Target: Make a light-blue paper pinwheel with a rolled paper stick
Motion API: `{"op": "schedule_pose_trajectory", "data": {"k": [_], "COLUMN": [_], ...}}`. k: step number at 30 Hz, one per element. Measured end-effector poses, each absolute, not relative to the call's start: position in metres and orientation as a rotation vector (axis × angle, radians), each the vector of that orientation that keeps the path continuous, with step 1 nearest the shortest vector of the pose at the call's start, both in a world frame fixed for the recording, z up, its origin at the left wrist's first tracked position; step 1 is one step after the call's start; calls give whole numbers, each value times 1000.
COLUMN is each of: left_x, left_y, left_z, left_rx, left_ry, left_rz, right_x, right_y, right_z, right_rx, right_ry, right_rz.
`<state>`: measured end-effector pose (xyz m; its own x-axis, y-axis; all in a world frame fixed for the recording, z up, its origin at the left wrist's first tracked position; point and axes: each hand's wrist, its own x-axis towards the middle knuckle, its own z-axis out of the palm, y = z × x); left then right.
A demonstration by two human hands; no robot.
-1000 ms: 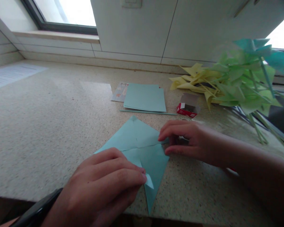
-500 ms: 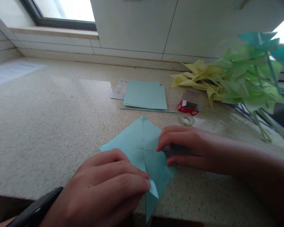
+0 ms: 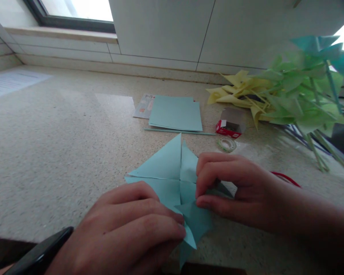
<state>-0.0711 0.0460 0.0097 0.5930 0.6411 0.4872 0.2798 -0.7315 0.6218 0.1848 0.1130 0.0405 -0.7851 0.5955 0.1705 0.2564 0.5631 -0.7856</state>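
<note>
A pale blue square of paper, slit along its diagonals toward the middle, lies corner-on near the counter's front edge. My left hand pinches a folded flap of it at the lower corner. On the paper's right side, my right hand has its thumb and fingers closed on another flap, which bends up between them. The slits at the far and left corners stand apart. My fingers cover part of the lower and right portions of the sheet.
Behind the paper lie a stack of blue sheets and a thin stick. To the right are a small red box, a roll of clear tape, yellow paper pinwheels and green ones. A printed page lies far left.
My right fingers have closed on the right flap and lifted it. The paper has shifted slightly right, and its slits have spread open. The left hand keeps its pinch.
</note>
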Motion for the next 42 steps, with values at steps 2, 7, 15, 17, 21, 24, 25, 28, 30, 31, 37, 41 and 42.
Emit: {"op": "schedule_pose_trajectory", "data": {"k": [2,7,15,17,21,24,25,28,30,31,37,41,42], "left_x": [-71,-72,-70,-70,-68,-66,-66,-66,-66,-65,-65,-66,-67], "left_y": [46,45,44,44,46,47,47,47,48,48,49,48,48], "left_z": [11,15,17,16,17,17,17,15,15,15,16,16,15], "left_rx": [2319,2296,2274,2263,2232,2222,2217,2199,2201,2207,2215,2219,2229], "left_ry": [745,821,865,863,873,884,883,876,876,875,870,869,881], "left_rz": [977,971,954,969,994,988,994,1012,1017,1018,1029,1012,1003], "right_x": [181,177,176,176,176,176,176,177,178,178,179,179,179], "right_y": [105,95,93,93,92,92,92,92,92,92,92,90,89], "right_z": [40,40,38,38,40,41,41,40,39,38,38,39,38], "right_rx": [-722,-718,-722,-711,-683,-657,-655,-665,-664,-663,-620,-598,-602], "right_ry": [-2369,-2383,-2361,-2360,-2359,-2360,-2360,-2363,-2366,-2372,-2430,-2452,-2453], "right_rz": [1034,951,891,880,889,904,902,896,892,893,828,792,786]}}
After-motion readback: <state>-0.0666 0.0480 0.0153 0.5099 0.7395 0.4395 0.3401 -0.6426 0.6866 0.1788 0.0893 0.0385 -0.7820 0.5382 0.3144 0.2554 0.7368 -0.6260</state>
